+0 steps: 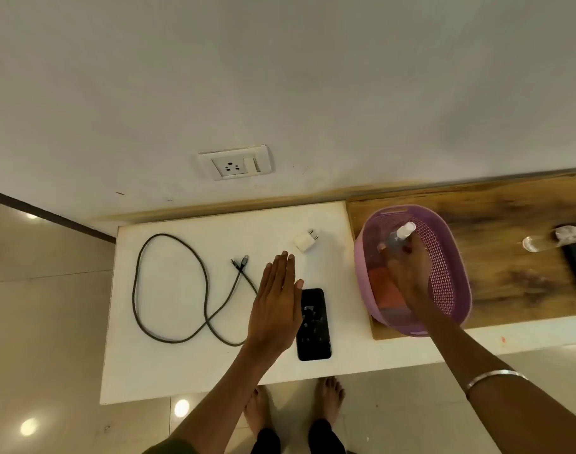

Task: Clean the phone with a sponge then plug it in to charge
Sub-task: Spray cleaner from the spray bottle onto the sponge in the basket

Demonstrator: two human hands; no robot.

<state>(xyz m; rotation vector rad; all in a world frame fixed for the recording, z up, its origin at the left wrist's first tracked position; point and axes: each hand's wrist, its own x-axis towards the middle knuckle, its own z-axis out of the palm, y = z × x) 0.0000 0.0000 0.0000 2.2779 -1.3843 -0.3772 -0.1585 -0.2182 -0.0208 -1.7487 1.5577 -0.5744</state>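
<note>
Black glossy smartphone [314, 323] lies flat, speckled, on the white tabletop [168, 365]. Left hand [277, 303] hovers flat and spread beside it, holding nothing. Farther off, right hand [408, 273] reaches into the lilac perforated plastic basket [450, 257], clasping a clear spray bottle [398, 237]. Cleaning prep, apparently; next comes lifting the bottle clear. Sponge not discernible.

One head-worn wide-angle view looks steeply down and forward from standing height over the near edge of the bench [214, 371]. It faces the wall [280, 77], which fills the frame toward 12 o'clock, with a socket [234, 165] low on it. The person's own feet [293, 404] on the floor show at 6 o'clock, so the lens sits almost straight above them. Both forearms enter from the bottom edge, at 6 and 4 o'clock. Straight lines bow outward near the frame borders.
</note>
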